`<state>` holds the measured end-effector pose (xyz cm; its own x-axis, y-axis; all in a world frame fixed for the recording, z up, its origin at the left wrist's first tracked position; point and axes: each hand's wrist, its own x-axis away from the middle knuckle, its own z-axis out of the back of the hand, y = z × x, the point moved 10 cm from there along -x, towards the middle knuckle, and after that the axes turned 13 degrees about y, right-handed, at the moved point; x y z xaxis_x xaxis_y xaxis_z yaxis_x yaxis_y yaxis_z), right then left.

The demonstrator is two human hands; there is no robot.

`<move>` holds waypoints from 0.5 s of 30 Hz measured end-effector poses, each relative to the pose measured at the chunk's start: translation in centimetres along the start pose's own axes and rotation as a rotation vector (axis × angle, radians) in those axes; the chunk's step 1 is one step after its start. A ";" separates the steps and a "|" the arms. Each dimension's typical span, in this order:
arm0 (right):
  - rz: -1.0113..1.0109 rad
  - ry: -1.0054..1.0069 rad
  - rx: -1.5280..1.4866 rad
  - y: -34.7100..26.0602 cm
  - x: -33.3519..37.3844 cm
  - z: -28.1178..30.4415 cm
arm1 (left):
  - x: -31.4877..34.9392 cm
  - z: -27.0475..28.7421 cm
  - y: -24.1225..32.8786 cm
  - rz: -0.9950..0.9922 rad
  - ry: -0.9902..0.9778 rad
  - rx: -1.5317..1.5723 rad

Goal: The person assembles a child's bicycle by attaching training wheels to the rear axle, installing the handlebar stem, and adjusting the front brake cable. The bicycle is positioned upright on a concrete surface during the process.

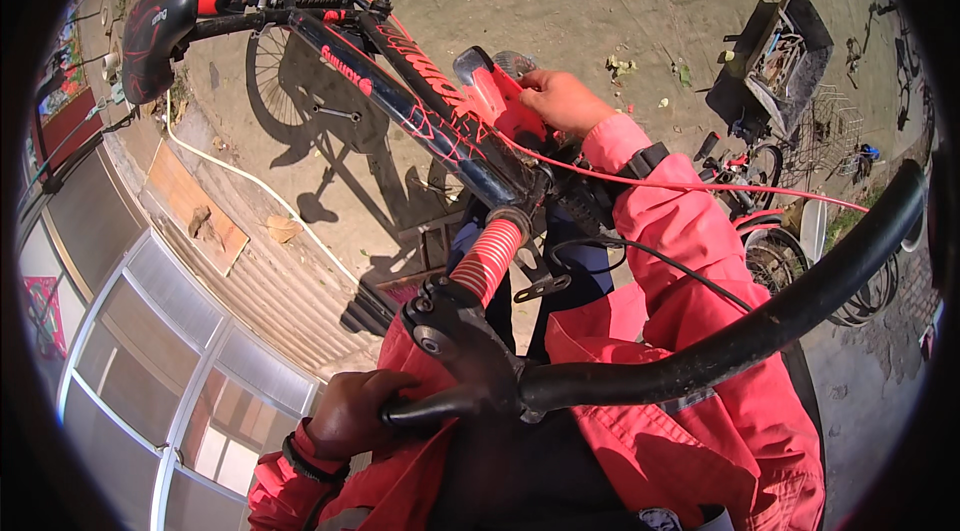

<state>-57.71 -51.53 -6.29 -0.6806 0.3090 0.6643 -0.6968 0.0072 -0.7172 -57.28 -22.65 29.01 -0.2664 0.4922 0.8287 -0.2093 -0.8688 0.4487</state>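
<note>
A black and red bicycle stands before me, its frame (400,116) running from the upper left to the head tube near my chest. My left hand (345,418) is closed at the left end of its black handlebar (650,371). The right side of the bar sweeps across my right arm. Beyond the frame, my right hand (568,103) has its fingers bent on a glossy red, black-tipped curved piece (500,103) that looks like a mudguard. Its far side is hidden. Red striped spacers (490,256) sit below the stem (440,326). A red cable (690,185) passes over my right sleeve.
An open metal toolbox (790,56) lies at the upper right, near a wire basket (825,126) and other bicycles. A wrench (337,114) is on the ground beyond the frame. At left are a pale hose (260,183), a wooden board (195,206) and a glazed structure (170,361).
</note>
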 end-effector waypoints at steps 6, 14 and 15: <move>-0.021 -0.050 0.075 -0.6 -0.1 -0.3 | 0.0 0.2 0.2 -0.034 0.032 -0.004; 0.005 0.073 0.242 -0.8 0.2 1.1 | -0.2 0.3 0.4 -0.046 0.021 -0.012; 0.010 0.082 0.266 -0.9 0.3 1.3 | -0.2 0.3 0.4 -0.050 0.020 -0.015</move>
<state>-57.56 -52.64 -5.18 -0.6748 0.3839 0.6303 -0.7324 -0.2433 -0.6359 -57.00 -23.06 29.14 -0.2743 0.5361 0.7983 -0.2366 -0.8423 0.4843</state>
